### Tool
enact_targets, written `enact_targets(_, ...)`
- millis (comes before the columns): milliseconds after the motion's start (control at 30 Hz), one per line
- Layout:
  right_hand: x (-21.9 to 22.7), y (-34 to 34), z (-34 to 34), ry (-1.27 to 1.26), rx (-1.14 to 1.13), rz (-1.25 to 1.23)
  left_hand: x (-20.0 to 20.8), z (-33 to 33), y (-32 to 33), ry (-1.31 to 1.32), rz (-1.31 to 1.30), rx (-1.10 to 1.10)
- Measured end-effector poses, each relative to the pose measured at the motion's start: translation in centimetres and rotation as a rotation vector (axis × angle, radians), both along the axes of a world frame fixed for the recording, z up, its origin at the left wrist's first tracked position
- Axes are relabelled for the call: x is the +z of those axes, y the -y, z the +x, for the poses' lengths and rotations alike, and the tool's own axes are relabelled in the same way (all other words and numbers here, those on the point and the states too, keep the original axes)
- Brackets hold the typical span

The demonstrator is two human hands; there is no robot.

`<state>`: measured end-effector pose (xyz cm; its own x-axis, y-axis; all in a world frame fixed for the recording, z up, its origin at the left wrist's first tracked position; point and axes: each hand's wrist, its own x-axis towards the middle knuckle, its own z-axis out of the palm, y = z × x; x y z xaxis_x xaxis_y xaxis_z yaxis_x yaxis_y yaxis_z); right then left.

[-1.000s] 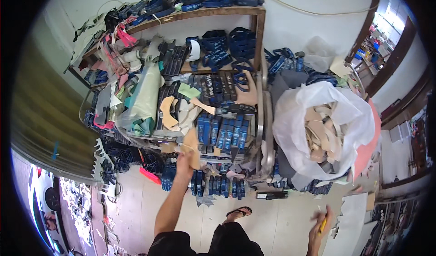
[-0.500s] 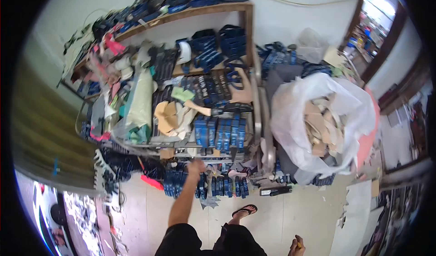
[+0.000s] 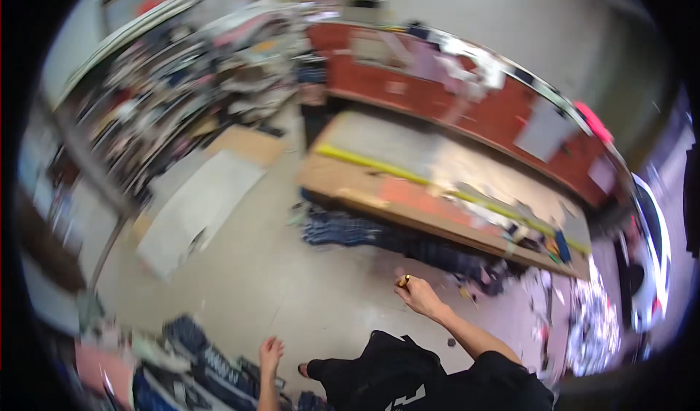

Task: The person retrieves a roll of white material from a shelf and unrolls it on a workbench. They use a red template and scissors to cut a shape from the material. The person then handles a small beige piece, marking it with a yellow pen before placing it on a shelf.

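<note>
My right hand point(image 3: 418, 296) is out in front of my body over the floor, closed around a small yellow-and-dark object point(image 3: 404, 281). Only its end shows past the fingers, so its exact kind is unclear. My left hand point(image 3: 270, 354) hangs lower and to the left, its fingers loosely bent and apart, with nothing visible in it. Below and left of that hand lie bundles of dark blue straps point(image 3: 219, 367). Ahead of my right hand stands a long worktable point(image 3: 343, 192), with a yellow strip point(image 3: 372, 164) along its top.
Under the worktable are dark blue stacked pieces point(image 3: 339, 229). A red panel point(image 3: 394, 83) rises behind it, with papers and cloth. At left, a shelf rack point(image 3: 168, 97) is full of blurred sheet material; pale boards point(image 3: 204, 207) lean before it. Shiny scraps point(image 3: 594, 338) lie far right.
My view has swung from the strap shelves and the white bag to the worktable. My left hand has left the blue bundles; the right still holds the small yellow object.
</note>
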<state>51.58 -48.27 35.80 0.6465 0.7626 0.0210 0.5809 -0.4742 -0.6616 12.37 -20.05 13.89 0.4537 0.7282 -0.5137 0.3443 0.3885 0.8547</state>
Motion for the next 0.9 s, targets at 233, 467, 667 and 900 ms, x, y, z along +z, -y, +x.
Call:
enact_targets(233, -1.7, 26.7, 6.9, 0.100, -0.723, -0.129, -0.1, 23.5, 8.8, -0.034, -0.075, -0.229)
enact_targets(467, -0.2, 22.3, 21.6, 0.374, -0.512, -0.157, 16.5, 52.1, 21.7, 0.302, 0.563, -0.749)
enact_targets(667, -4.9, 18.8, 31.1, 0.467, -0.385, -0.223, 19.8, 70.9, 20.4, 0.427, 0.696, -0.726)
enact_targets(900, 2.4, 28.3, 35.0, 0.253, -0.560, 0.105, 23.4, 82.6, 25.2, 0.264, 1.316, -0.955)
